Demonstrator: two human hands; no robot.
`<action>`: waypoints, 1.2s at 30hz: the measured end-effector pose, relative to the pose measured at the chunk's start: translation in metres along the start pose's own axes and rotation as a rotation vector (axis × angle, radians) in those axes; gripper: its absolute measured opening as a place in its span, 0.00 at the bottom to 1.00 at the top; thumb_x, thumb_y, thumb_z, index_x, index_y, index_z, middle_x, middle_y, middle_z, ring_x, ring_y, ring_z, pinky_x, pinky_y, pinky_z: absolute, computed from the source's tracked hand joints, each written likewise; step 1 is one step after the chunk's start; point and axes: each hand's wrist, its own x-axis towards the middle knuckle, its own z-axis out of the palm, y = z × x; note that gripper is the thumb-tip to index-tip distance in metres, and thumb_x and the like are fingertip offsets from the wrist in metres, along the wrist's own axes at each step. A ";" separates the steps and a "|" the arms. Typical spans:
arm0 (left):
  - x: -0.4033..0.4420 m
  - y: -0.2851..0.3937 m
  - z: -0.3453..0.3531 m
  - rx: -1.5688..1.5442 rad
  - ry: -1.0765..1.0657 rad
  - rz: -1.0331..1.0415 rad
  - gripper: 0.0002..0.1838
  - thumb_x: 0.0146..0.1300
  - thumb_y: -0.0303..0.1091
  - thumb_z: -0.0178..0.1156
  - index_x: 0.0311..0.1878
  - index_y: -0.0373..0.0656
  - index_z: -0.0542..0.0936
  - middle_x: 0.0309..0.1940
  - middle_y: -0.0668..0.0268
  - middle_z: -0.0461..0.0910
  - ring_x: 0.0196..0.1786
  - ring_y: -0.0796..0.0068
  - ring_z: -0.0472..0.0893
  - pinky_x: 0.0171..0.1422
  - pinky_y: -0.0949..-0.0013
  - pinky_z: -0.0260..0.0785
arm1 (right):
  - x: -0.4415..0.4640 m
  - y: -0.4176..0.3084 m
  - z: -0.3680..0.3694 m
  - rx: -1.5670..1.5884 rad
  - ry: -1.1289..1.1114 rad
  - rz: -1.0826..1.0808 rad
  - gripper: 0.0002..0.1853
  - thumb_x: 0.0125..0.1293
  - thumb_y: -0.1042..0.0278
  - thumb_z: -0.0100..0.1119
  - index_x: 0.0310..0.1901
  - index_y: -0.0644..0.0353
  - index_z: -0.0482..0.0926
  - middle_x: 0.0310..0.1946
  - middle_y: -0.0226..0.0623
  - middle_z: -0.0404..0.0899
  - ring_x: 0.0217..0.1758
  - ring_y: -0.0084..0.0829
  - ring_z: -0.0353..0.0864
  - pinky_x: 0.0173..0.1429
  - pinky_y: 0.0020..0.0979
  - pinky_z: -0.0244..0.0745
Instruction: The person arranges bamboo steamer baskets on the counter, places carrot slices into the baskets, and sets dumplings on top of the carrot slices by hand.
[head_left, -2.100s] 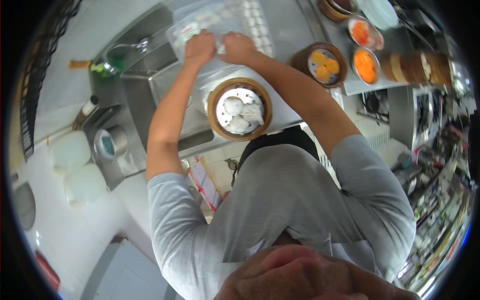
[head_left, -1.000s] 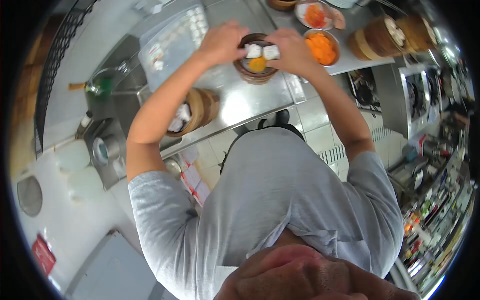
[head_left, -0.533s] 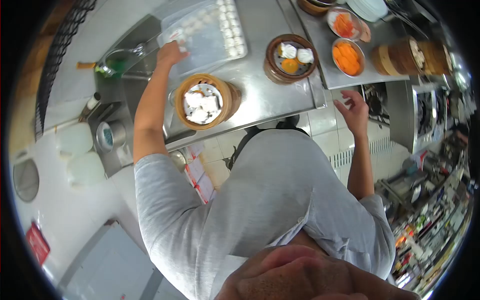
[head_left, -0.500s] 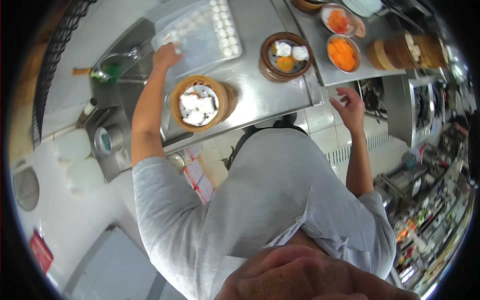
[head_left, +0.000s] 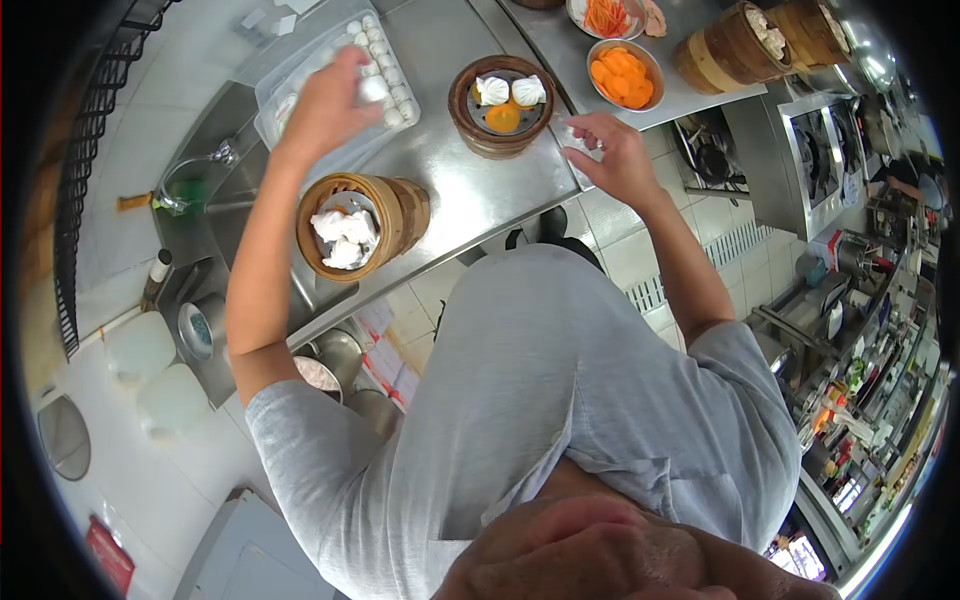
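Observation:
My left hand (head_left: 325,108) is over a clear plastic tray (head_left: 405,128) with rows of small white dumplings. Between its thumb and fingers is a white dumpling (head_left: 371,89); blur hides the exact contact. My right hand (head_left: 612,160) hovers past the counter edge with thumb and fingers apart and curved. A pale patch shows between them, but I cannot make out any object there. Closest to it is a dark-rimmed bamboo steamer (head_left: 455,105) holding two white dumplings (head_left: 510,91) and orange carrot slices (head_left: 503,119). Another bamboo steamer (head_left: 408,215), with several white pieces inside, stands below the tray.
A bowl of carrot slices (head_left: 626,78) and a bowl of orange shreds (head_left: 606,16) stand on the right counter. Stacked bamboo steamers (head_left: 730,50) are beyond them. A sink with a faucet (head_left: 222,152) lies left; a stove (head_left: 712,155) is at right.
My left hand has moved from the tray's left side in over the dumplings. My right hand has come up and left, nearer the steamer. The view has shifted, and more dumplings show clearly.

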 end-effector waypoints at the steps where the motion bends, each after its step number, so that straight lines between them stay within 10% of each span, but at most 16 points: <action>1: 0.001 0.021 0.012 -0.007 0.009 0.064 0.31 0.52 0.32 0.71 0.59 0.41 0.72 0.31 0.55 0.82 0.36 0.55 0.84 0.43 0.56 0.76 | 0.006 0.001 0.000 -0.021 -0.028 -0.035 0.22 0.56 0.68 0.76 0.53 0.57 0.83 0.38 0.36 0.84 0.33 0.33 0.82 0.40 0.34 0.80; 18: 0.021 0.122 0.117 0.185 -0.074 -0.171 0.39 0.51 0.49 0.78 0.58 0.37 0.72 0.39 0.53 0.88 0.43 0.52 0.88 0.47 0.54 0.80 | 0.043 0.042 0.013 -0.075 -0.258 -0.221 0.20 0.61 0.64 0.71 0.55 0.53 0.82 0.38 0.38 0.87 0.40 0.45 0.87 0.41 0.46 0.81; 36: -0.182 0.030 -0.050 -0.106 0.441 -0.358 0.25 0.77 0.51 0.58 0.58 0.35 0.81 0.41 0.63 0.86 0.46 0.76 0.82 0.53 0.71 0.75 | 0.098 -0.085 -0.010 -0.034 -0.338 -0.525 0.15 0.67 0.62 0.67 0.52 0.56 0.81 0.40 0.43 0.87 0.42 0.48 0.87 0.45 0.44 0.82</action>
